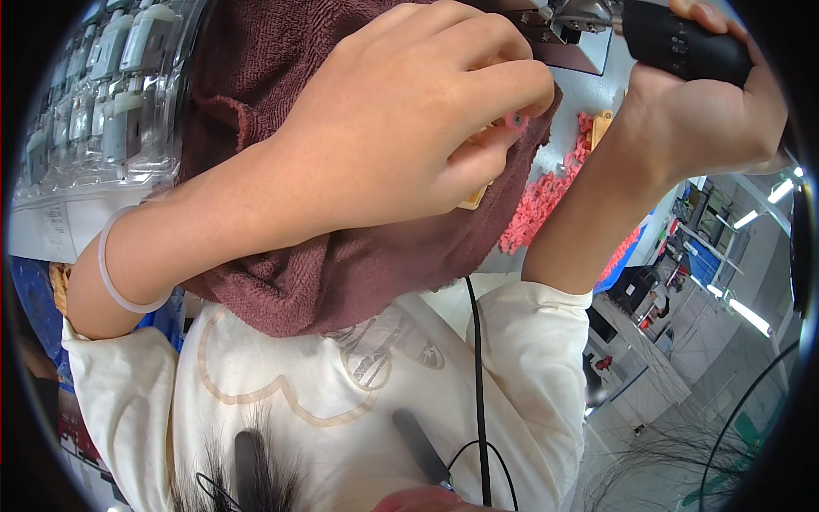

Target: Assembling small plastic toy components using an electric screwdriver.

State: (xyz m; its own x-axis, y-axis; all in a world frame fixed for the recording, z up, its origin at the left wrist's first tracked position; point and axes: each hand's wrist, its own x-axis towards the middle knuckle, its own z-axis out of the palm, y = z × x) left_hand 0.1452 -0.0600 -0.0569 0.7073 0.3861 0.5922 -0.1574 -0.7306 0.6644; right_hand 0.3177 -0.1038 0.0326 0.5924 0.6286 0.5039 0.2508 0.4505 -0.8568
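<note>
My left hand (pixel 401 119) is over a dark maroon towel (pixel 299 290), its thumb and forefinger closed on a small pink plastic part (pixel 515 121) with a dark centre. Under these fingers a bit of a tan-yellow piece (pixel 474 198) peeks out; the palm hides the rest. At the upper right my right hand (pixel 699 128) is wrapped round a black cylindrical handle (pixel 682 43). That handle sits on a metal shaft running to a metal device (pixel 563 30) at the top edge, only partly in view.
Many loose pink parts (pixel 537 209) lie heaped between my forearms, beside another yellow piece (pixel 601 128). To the left, a clear plastic tray (pixel 162 158) holds several small motors (pixel 124 124). A black cable (pixel 478 384) hangs before my shirt. Benches (pixel 636 341) stand farther off at right.
</note>
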